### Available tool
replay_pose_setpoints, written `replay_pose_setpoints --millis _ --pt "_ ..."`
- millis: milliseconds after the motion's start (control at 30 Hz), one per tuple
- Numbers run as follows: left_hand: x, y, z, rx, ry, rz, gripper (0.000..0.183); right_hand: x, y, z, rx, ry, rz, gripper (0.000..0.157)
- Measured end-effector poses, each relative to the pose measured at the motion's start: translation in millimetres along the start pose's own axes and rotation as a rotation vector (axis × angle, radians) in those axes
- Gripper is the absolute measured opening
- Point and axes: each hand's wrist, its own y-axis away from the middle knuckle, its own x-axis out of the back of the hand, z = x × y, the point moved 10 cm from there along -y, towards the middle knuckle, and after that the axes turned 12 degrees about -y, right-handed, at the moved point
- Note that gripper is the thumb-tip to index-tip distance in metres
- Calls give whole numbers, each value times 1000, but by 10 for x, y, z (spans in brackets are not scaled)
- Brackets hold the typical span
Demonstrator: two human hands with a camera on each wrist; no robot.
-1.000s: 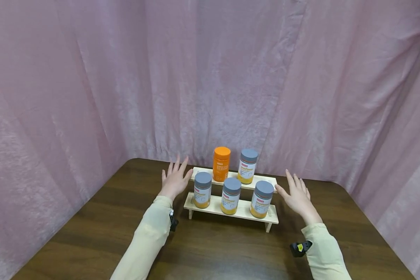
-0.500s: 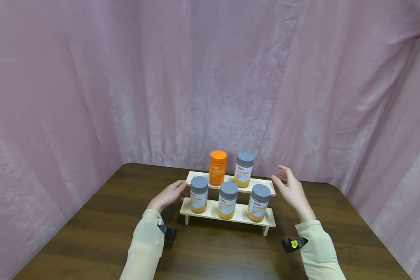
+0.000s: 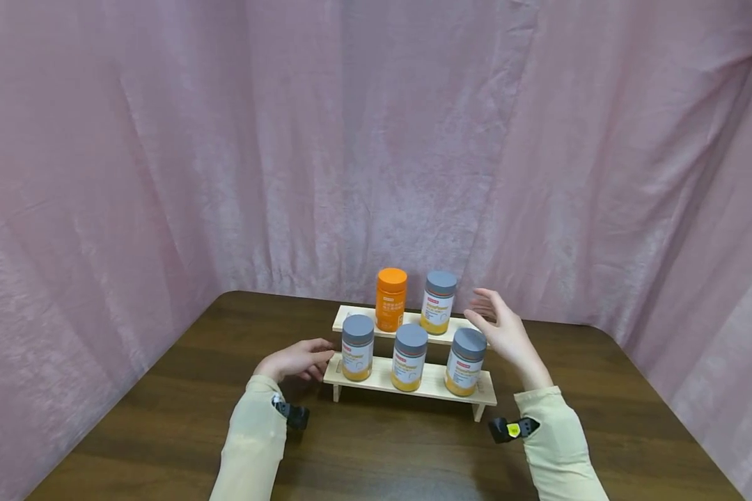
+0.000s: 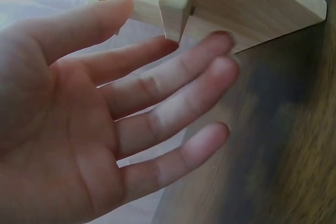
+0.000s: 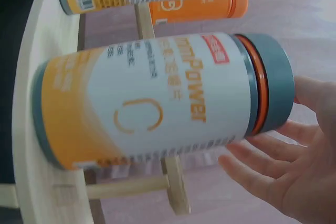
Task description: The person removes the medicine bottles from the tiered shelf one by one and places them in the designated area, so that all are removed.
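Observation:
A two-tier pale wooden rack (image 3: 381, 367) bears several jars. On its upper tier stand an orange jar (image 3: 390, 300) and a grey-lidded white-and-yellow jar (image 3: 437, 305). Three more grey-lidded jars line the lower tier: left (image 3: 357, 349), middle (image 3: 409, 360) and right (image 3: 465, 364). My left hand (image 3: 297, 360) is beside the rack's left end; in the left wrist view its fingers are extended near the wood (image 4: 252, 14), palm bare. My right hand (image 3: 506, 334) reaches over the rack's right end, fingers loosely bent. In the right wrist view, its fingers (image 5: 262, 177) lie behind a large near jar (image 5: 152, 98).
The rack stands on a dark brown wooden table (image 3: 376, 452) with rounded back corners. Pink curtains (image 3: 413, 139) hang close behind the table and along both sides. A black camera is strapped to each wrist.
My left hand has lowered, its spread fingers turning toward the rack's left end. My right hand has moved left toward the upper jar, its fingers bending more. All the jars stay on the rack.

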Motion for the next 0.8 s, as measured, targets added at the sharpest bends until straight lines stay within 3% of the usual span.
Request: replay_pose_setpoints --millis 167,367,600,800 --pt "-9 -27 -10 -38 26 -2 50 -100 -81 -9 -48 21 -51 56" --pt "-32 -81 18 -110 20 -17 47 -235 -209 114 -115 -135 -173 58" --pt "-34 -69 -28 -104 36 -11 45 -462 -316 181 -164 -169 -295 73" --pt "-61 -62 -31 -117 43 -13 44 -546 -364 190 -170 -158 -304 71"
